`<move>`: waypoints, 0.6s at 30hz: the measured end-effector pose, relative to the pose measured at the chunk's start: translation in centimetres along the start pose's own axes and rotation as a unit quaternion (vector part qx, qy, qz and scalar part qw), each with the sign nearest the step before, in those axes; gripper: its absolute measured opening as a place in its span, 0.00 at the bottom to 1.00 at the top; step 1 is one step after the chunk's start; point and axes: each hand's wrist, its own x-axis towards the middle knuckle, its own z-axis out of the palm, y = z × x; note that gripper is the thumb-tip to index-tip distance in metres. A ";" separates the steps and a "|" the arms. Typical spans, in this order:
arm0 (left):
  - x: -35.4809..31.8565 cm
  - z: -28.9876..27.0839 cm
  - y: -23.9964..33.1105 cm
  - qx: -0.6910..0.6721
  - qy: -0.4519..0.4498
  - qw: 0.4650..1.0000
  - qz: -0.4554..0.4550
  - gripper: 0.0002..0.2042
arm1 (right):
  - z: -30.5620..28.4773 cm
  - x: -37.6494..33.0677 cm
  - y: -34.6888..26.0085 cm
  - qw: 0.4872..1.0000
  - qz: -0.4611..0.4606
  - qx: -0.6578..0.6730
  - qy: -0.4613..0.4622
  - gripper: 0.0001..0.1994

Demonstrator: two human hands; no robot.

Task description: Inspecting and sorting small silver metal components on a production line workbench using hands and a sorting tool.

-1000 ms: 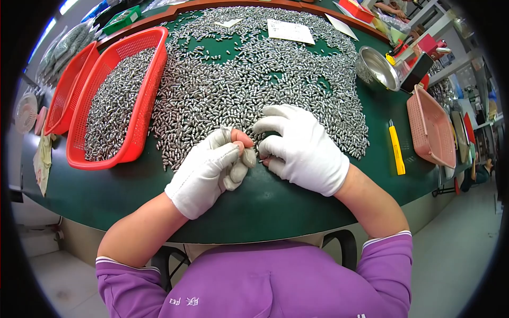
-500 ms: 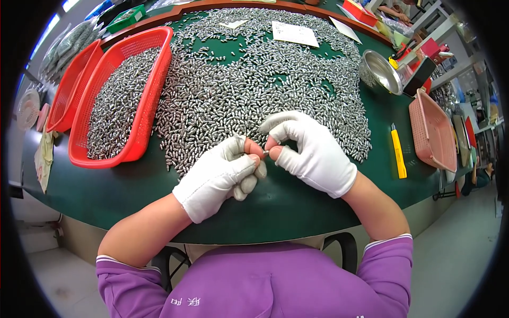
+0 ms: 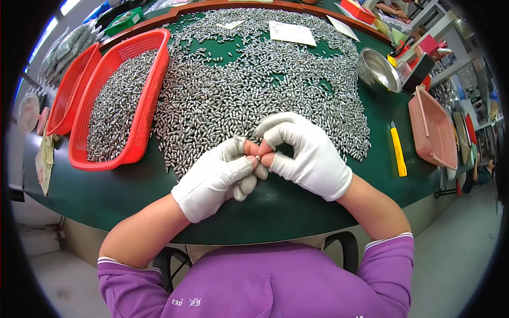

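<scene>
Bright, fairly even indoor light fills the view, with glaring white light strips [image 3: 45, 40] at the upper left. The small, silvery, rounded metal pieces [image 3: 238, 79] glint; the glossy dark green bench [image 3: 297, 217] carries a soft sheen. White cloth gloves [image 3: 321, 159] look nearly overexposed. Fisheye distortion bends the bench's near edge, black vignetting closes the corners, and the far-right background turns soft.

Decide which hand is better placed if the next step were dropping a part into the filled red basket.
Probably the left hand: it is nearer the basket, which stands on that side. The right hand would likely have to pass it. Both hands' fingertips meet at a small part.
</scene>
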 end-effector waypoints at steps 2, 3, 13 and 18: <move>0.2 -0.2 -0.2 -0.043 -0.001 0.999 0.027 0.12 | 0.1 0.0 0.7 0.999 -0.004 -0.032 0.030 0.07; 0.3 -0.7 -0.4 -0.067 -0.004 0.997 0.034 0.13 | 0.1 0.2 1.0 0.994 -0.045 -0.080 0.054 0.08; 0.6 -1.4 -0.8 -0.119 0.025 0.988 0.093 0.09 | 0.3 1.1 1.5 0.943 -0.194 -0.271 -0.002 0.07; 0.6 -1.4 -0.8 -0.114 0.007 0.990 0.085 0.09 | 0.4 0.9 1.7 0.957 -0.149 -0.248 -0.007 0.10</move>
